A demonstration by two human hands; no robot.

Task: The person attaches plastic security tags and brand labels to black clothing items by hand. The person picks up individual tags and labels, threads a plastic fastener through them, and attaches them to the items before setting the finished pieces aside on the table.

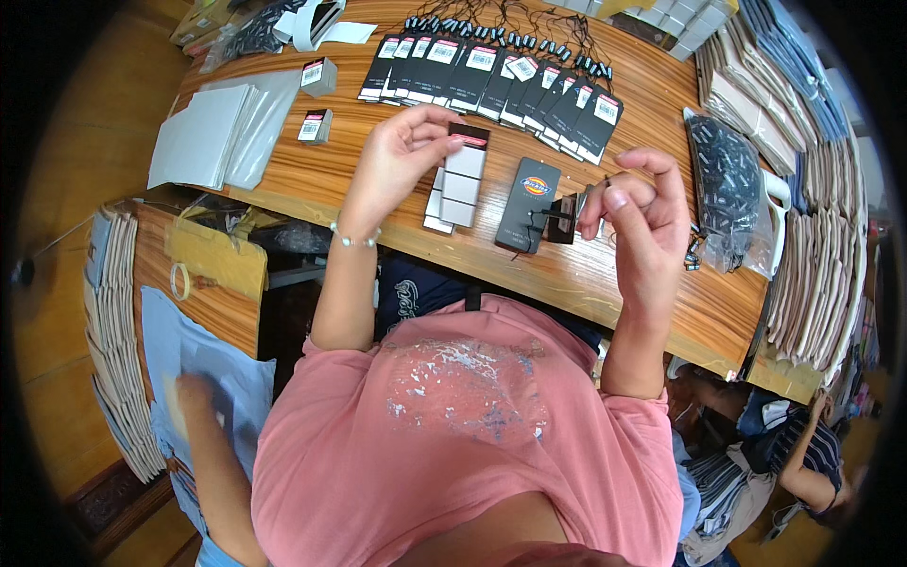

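My left hand (402, 151) pinches the top of a small black tag (470, 137) above a short stack of grey and white cards (455, 187) on the wooden table (605, 274). My right hand (644, 213) is raised, fingers pinched on a thin black string loop (553, 217) with a small dark tag (565, 208) hanging from it. A large dark hang tag (527, 203) lies flat between my hands. A fanned row of black hang tags with strings (491, 80) lies beyond, across the table's far side.
Grey plastic sleeves (213, 132) and two small label boxes (316, 76) sit at the left. A clear bag of dark fasteners (726, 194) lies right. Folded garments (822, 255) are stacked along the right edge. Other people's hands work at lower left (194, 392) and lower right (817, 416).
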